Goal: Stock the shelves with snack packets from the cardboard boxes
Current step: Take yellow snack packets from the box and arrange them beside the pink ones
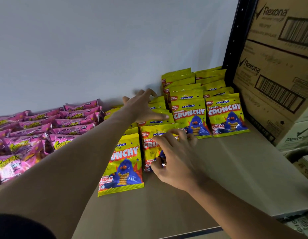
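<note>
Two bare hands worked among yellow Monster "Soooo... Crunchy" packets on a brown shelf.

The right hand, fingers spread and clasping nothing, rested on an upright front packet, label facing out, long axis vertical. Beyond it the left hand lay unclenched and flat on the leaning yellow rows. Left of both, pink Corntoz packets; right, Rexona cartons; behind, a white wall.

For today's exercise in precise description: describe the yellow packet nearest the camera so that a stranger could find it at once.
Start at the brown shelf board, with pink packets on its left and yellow packets on its right. Take the yellow row just right of the pink ones and follow it forward. Its front packet stands ahead of every other, its blue monster uncovered.
</note>
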Available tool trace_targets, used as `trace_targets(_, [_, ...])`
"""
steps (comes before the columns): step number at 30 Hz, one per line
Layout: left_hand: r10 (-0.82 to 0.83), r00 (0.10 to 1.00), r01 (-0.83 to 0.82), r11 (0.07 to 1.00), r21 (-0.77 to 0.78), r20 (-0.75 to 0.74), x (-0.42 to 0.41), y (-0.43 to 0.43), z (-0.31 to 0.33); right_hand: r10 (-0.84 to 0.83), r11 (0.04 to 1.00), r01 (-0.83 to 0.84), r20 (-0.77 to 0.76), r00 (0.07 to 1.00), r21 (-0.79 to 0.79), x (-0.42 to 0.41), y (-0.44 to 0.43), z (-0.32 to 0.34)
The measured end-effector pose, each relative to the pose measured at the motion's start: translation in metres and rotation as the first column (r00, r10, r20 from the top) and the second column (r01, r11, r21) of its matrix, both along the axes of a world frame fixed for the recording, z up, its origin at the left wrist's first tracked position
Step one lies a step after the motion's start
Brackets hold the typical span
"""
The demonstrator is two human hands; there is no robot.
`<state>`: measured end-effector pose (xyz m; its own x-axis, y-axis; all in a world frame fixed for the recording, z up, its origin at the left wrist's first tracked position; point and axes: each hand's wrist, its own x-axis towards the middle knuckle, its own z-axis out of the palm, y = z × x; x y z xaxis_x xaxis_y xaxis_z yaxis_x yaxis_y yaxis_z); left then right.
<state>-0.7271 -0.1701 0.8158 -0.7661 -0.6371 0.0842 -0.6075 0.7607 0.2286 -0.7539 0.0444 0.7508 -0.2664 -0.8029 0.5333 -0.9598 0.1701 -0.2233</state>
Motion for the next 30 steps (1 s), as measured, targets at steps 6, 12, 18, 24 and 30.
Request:
trace_targets(6, [0.019,0.999,-0.018,1.0,-0.013,0.034,0.0,-0.002,0.003,-0.007,1.0,0.007,-0.003,1.0,0.006,0.0,-0.001,0.0])
trace_targets(12, [0.009,0.999,-0.005,0.996,0.084,-0.046,-0.003,0.0,0.016,0.0,1.0,-0.001,-0.016,1.0,-0.018,-0.001,-0.001,-0.001])
trace_targets(18, [0.087,0.986,-0.044,0.96,0.277,-0.144,-0.009,-0.022,0.024,0.01,0.999,-0.011,-0.019,1.0,-0.048,-0.002,-0.002,-0.003])
trace_targets(24, [0.044,0.977,0.003,0.975,0.22,-0.211,-0.013,-0.032,0.03,0.005,0.999,-0.007,-0.03,1.0,-0.043,-0.007,-0.008,-0.002])
trace_targets(30, [-0.009,0.968,0.017,0.999,0.028,-0.252,-0.024,-0.034,0.037,-0.022,0.999,0.021,-0.021,1.0,-0.05,-0.017,-0.025,-0.006])
